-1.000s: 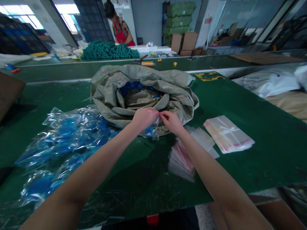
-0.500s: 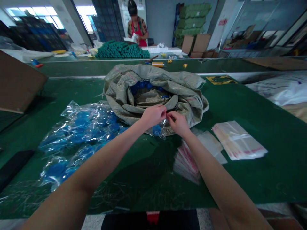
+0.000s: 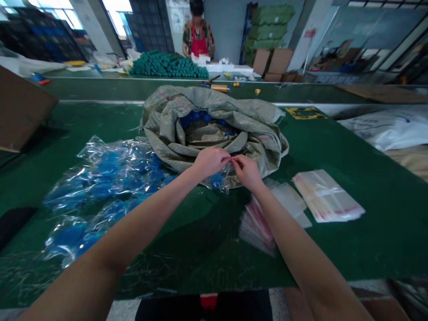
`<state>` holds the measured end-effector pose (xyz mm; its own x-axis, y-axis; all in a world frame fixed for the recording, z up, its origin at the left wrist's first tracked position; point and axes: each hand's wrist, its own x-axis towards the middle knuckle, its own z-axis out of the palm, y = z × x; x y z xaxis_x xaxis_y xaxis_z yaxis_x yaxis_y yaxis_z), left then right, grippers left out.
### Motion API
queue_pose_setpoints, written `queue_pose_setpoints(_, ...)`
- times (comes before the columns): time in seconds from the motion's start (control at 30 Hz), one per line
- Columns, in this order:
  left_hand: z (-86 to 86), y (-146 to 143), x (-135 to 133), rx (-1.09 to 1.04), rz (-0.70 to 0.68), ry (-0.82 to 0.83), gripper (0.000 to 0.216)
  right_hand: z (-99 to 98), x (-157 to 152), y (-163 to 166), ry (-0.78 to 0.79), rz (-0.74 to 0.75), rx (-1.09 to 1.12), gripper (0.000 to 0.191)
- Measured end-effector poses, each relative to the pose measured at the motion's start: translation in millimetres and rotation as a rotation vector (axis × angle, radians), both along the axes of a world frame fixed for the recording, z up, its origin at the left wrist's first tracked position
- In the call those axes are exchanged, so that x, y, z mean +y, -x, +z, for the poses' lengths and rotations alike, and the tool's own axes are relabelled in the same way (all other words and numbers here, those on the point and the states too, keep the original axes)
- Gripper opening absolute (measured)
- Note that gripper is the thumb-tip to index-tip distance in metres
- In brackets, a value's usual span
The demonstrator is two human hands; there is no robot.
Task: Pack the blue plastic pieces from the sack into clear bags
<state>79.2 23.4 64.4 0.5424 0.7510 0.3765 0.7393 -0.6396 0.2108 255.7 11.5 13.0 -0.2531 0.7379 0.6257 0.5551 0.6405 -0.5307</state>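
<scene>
My left hand and my right hand meet fingertip to fingertip in front of a rolled-open woven sack. Both are closed in a pinch on the top edge of a clear plastic bag. Low in that bag, hanging below my fingers, lies a blue round piece. Inside the sack's mouth sit several loose blue balls. To the left of my left forearm spreads a heap of filled clear bags with blue pieces in them. Flat clear bags lie fanned out under my right forearm.
A banded stack of clear bags lies on the green table at the right. Cardboard and a black object are at the left. Behind, a person in a red apron stands near piled green rods.
My view has shifted slightly, so the table things sit a little further left. Both hands keep their pinch on the bag. The person at the back has straightened and lowered their hands.
</scene>
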Motion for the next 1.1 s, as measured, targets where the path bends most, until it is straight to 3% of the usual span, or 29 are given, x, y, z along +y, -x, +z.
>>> queue_pose_setpoints(0.57, -2.0, -0.4, 2.0, -0.134, -0.003, 0.016, 0.019, -0.1, -1.6, -1.0, 0.037, -0.033, -0.001, 0.016)
queue_pose_setpoints(1.1, -4.1, -0.3, -1.5, 0.086, -0.019, -0.106, 0.029, -1.5, 1.5, -1.4, 0.018, -0.01, -0.08, 0.019)
